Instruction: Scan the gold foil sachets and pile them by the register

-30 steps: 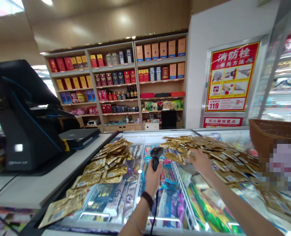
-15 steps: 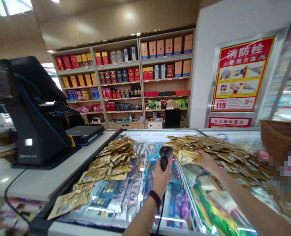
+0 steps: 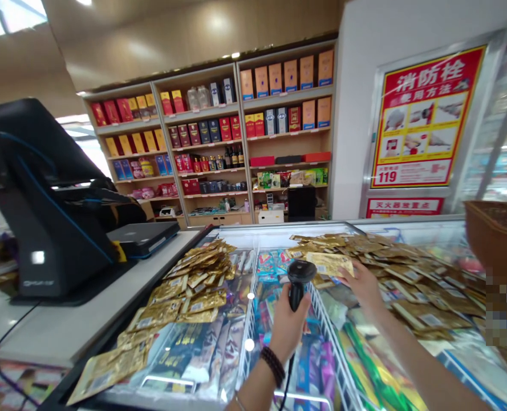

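Observation:
My left hand (image 3: 288, 322) is wrapped round the handle of a black barcode scanner (image 3: 301, 272), its head tilted up toward the far side. A cable trails down from it past my wrist. Just right of the scanner, my right hand (image 3: 362, 285) pinches the end of a flat gold packet (image 3: 330, 264), held above the freezer's glass. Many similar gold packets (image 3: 407, 274) are heaped on the right side behind that hand. Another pile of gold packets (image 3: 197, 279) spreads along the left side of the freezer.
Under the glass lie colourful frozen packs (image 3: 210, 342) and white wire dividers (image 3: 328, 325). A black checkout terminal (image 3: 48, 211) stands on the left counter (image 3: 52, 325). At right is a brown basket (image 3: 493, 234). Shelves (image 3: 213, 117) of boxed goods and a red poster (image 3: 426, 117) are behind.
My right hand has raised the gold packet slightly off the heap. The scanner in my left hand has shifted a little to the right and closer to the packet; the camera view has moved slightly.

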`<state>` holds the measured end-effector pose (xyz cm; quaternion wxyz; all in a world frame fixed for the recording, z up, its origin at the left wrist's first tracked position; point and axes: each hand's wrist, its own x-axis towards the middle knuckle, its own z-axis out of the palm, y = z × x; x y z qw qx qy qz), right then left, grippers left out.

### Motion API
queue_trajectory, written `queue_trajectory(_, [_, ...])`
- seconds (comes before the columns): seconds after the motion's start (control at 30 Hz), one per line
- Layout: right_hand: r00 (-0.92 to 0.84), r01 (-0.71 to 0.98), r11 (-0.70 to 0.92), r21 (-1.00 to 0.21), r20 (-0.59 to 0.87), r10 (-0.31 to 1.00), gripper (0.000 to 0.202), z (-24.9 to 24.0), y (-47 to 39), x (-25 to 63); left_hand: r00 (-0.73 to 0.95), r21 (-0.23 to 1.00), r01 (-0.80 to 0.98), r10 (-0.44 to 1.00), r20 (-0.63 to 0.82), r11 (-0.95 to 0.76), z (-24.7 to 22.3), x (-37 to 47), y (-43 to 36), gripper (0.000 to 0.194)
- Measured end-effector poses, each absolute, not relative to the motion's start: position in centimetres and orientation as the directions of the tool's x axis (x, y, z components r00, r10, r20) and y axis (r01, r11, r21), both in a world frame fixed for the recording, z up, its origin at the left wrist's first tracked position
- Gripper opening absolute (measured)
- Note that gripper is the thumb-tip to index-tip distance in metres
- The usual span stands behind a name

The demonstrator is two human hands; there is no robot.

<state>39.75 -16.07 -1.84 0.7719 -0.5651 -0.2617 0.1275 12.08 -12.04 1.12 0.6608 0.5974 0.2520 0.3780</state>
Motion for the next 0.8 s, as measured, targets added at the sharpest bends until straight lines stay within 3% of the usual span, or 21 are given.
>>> queue_trajectory(0.4, [0.863,0.026,0.364,-0.931,0.204,0.461,0.078,-1.7,-15.8,38.6,0.649,0.981,-0.191,0.754,0.1,0.034,2.2,11.5,-12.6,0.079])
queue_trajectory(0.8, [0.893,0.0,0.376,-0.927,0.169,0.418,0.07,-0.9,-16.1,37.7,0.579,0.977,-0.206,0.811,0.082,0.048,1.2,11.9,-12.3,0.084])
